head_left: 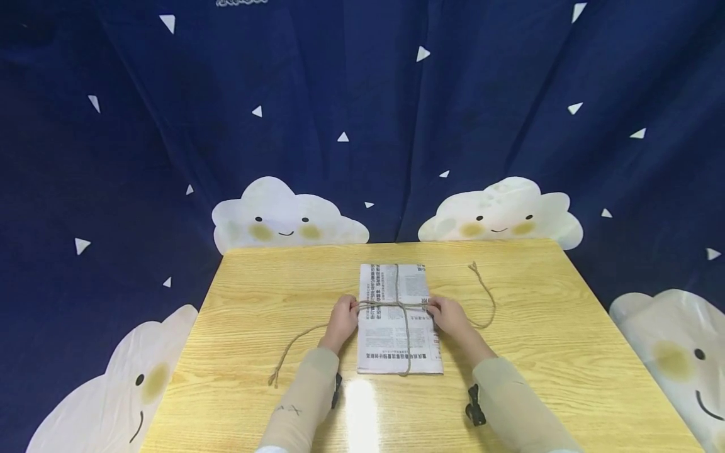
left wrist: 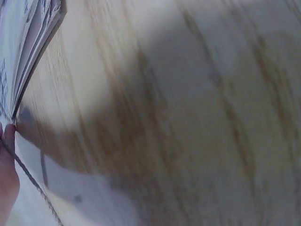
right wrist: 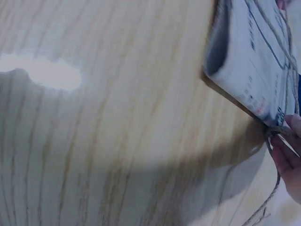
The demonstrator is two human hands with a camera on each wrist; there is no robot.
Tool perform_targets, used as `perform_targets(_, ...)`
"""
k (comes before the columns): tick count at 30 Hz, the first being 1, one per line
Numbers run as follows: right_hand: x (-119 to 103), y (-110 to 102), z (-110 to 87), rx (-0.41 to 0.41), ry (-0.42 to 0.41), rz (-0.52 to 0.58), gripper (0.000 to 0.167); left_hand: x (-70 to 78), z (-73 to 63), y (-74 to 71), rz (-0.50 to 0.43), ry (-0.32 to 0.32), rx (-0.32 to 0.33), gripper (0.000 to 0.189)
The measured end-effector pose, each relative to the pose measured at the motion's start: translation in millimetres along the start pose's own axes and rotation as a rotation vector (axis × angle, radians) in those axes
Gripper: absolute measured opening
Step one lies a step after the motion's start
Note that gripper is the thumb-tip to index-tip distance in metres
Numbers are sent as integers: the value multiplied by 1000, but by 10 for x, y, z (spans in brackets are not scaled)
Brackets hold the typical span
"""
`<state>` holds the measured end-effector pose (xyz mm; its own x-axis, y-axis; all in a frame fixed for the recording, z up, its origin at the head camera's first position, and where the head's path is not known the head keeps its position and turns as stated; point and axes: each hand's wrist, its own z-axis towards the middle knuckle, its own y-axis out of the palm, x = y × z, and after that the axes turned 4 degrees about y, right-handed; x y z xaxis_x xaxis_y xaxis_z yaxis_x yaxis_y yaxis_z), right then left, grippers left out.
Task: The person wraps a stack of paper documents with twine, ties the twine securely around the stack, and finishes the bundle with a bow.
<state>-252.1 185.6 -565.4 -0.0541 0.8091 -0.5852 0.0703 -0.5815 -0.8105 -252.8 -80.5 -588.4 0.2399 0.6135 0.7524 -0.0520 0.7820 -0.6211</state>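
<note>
A flat stack of folded newspaper (head_left: 385, 340) lies on the wooden table, with brown twine (head_left: 408, 347) crossing over its top lengthwise and crosswise. At the stack's left edge my left hand (head_left: 342, 319) pinches the crosswise twine; its loose end trails left onto the table. My right hand (head_left: 450, 316) pinches the twine at the right edge, and that end curves away to the far right. The left wrist view catches only part of the left hand (left wrist: 6, 181) beside the layered paper edges. In the right wrist view, twine loops round the fingers of the right hand (right wrist: 290, 162).
The light wooden table (head_left: 544, 352) carries a bright glare spot in front of the stack. Behind and beside it hangs a dark blue curtain (head_left: 362, 82) with white triangles and smiling clouds. Black straps (head_left: 474, 406) show at both wrists.
</note>
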Motion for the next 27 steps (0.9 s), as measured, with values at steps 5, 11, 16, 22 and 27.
perform_targets(5, 25, -67, -10, 8, 54, 60, 12, -67, 1, 0, -134, -11, 31, 7)
perform_targets(11, 37, -59, -12, 23, 80, 84, 11, -67, 5, -19, -120, -59, 48, 6)
perform_targets(16, 88, 2, -29, 58, 61, 79, 13, -62, -8, -34, -36, -32, 15, 8)
perform_targets(22, 154, 27, -26, 64, 79, 226, 13, -71, -30, -56, -37, 5, -29, 6)
perform_targets(27, 207, -44, -23, 15, 86, 267, 13, -78, -26, -67, -32, -38, -30, 9)
